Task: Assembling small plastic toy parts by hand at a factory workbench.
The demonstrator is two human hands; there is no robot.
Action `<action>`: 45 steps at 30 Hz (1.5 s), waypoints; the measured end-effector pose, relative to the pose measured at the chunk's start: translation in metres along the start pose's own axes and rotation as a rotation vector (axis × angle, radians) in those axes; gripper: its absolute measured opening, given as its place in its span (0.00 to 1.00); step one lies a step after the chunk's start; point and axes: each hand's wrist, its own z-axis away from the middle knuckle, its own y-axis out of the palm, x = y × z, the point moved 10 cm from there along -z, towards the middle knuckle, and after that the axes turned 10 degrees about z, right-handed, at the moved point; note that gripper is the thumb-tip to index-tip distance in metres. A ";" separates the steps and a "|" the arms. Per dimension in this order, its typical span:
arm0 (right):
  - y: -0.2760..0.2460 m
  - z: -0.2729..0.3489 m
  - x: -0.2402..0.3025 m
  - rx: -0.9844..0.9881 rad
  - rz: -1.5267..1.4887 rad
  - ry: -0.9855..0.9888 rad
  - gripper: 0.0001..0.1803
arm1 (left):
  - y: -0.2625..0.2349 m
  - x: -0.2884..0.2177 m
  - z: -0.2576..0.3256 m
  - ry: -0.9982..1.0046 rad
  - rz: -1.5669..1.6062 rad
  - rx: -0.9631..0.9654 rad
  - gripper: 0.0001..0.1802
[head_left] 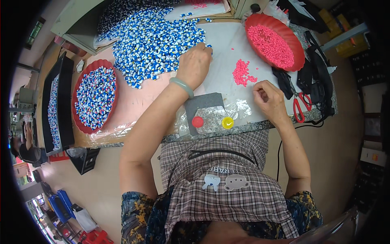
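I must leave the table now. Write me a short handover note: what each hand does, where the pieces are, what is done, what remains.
Left hand: palm down at the edge of the big blue-and-white pile; I cannot tell if it holds a piece.
Right hand: loosely curled on the plastic sheet, beside the small pink heap.
Red bowl of pink pieces: far right.
Red bowl of mixed pieces: left, well filled.
Red cap and yellow cap: near edge.
Left: the big pile and pink heap remain loose.

Blue-white pellet heap (150,40) spread upper left, small pink pellet cluster (243,73) mid-sheet
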 end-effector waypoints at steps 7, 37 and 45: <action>0.026 0.017 -0.025 0.172 -0.602 0.327 0.03 | 0.020 -0.004 -0.001 0.076 -0.101 0.096 0.03; 0.014 0.031 0.080 0.329 -0.697 0.163 0.08 | -0.033 -0.091 0.109 -0.459 1.090 0.284 0.04; -0.011 0.026 0.108 0.126 -0.445 -0.142 0.08 | -0.024 -0.089 0.116 -0.520 1.395 0.277 0.05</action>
